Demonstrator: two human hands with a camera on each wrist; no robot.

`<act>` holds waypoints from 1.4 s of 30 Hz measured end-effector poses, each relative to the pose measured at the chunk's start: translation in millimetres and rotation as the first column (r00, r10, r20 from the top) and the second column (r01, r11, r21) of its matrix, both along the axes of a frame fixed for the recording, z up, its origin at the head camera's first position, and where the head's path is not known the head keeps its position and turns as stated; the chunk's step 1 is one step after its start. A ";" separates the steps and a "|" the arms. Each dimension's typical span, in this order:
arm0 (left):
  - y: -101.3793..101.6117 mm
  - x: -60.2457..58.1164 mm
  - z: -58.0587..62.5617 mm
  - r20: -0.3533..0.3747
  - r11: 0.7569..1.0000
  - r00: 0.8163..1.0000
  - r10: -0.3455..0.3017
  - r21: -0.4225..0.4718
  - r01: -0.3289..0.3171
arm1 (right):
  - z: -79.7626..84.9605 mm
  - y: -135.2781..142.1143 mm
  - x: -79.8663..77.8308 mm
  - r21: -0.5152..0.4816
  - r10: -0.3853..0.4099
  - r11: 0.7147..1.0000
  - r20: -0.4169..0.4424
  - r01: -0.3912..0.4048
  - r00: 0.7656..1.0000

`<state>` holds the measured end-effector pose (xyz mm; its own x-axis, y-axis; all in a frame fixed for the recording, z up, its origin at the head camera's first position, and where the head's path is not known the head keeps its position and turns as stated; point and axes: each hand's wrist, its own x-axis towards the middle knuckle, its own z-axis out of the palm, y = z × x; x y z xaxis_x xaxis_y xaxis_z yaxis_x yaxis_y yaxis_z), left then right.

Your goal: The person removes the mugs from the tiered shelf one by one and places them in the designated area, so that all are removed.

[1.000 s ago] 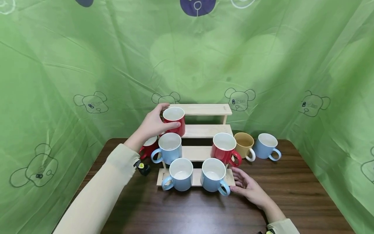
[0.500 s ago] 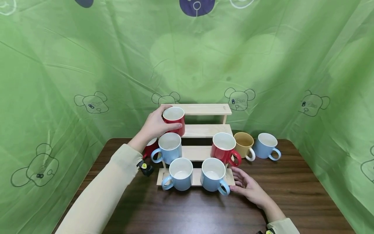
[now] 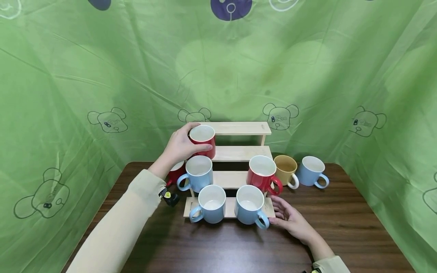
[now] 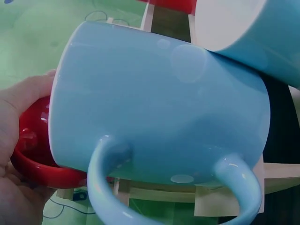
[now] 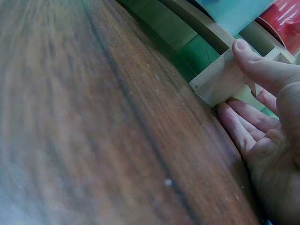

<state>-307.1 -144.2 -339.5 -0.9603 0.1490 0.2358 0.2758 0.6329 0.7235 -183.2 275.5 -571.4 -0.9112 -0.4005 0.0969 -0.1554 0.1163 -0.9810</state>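
My left hand [image 3: 181,147] grips a red mug [image 3: 209,153] with a white inside, at the left end of the third step of a pale wooden tiered rack [image 3: 244,152]. In the left wrist view, a light blue mug [image 4: 159,103] hides much of the red one, whose handle faces the palm. My right hand [image 3: 291,220] holds the right end of the rack's bottom step, thumb against the board and other fingers low beside it. Two light blue mugs [image 3: 211,204] stand on the bottom step. On the second step are a blue mug [image 3: 199,174] and a red mug [image 3: 261,172].
On the dark wooden table [image 3: 218,250], a tan mug [image 3: 285,170] with a white handle and a blue mug [image 3: 308,172] stand right of the rack. Another red mug [image 3: 175,173] is partly hidden behind the left wrist. A green curtain [image 3: 218,76] hangs behind.
My left wrist and forearm have shifted slightly to the right while the hand stays on the red mug. The right hand and the other mugs have kept their places.
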 end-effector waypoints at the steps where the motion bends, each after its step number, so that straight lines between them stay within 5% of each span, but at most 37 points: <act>1: -0.7 0.1 0.5 0.001 1.000 1.000 -0.004 0.007 0.004 | 0.2 0.0 0.2 -0.001 0.000 1.000 -0.001 0.000 1.000; 15: -10.3 2.3 18.1 -0.068 0.996 0.997 -0.034 0.077 0.039 | 1.6 1.8 1.2 -0.005 0.008 1.000 -0.023 -0.009 1.000; 28: -30.0 14.0 42.2 -0.178 0.991 0.984 0.004 0.132 0.019 | 3.7 1.3 1.3 0.013 -0.008 1.000 0.001 0.008 1.000; 35: -47.5 24.4 42.1 -0.162 0.981 0.987 0.020 0.193 0.011 | 2.5 2.1 0.9 0.009 -0.004 1.000 0.006 0.004 1.000; 42: -71.5 34.1 37.7 -0.153 0.986 0.985 0.073 0.162 -0.048 | -0.2 0.5 0.7 -0.008 0.014 1.000 -0.007 -0.014 1.000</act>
<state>-273.0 -215.7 -301.8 -0.9151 0.0404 0.4011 0.3592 0.5335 0.7658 -182.5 276.0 -571.6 -0.9049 -0.4120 0.1068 -0.1642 0.1064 -0.9807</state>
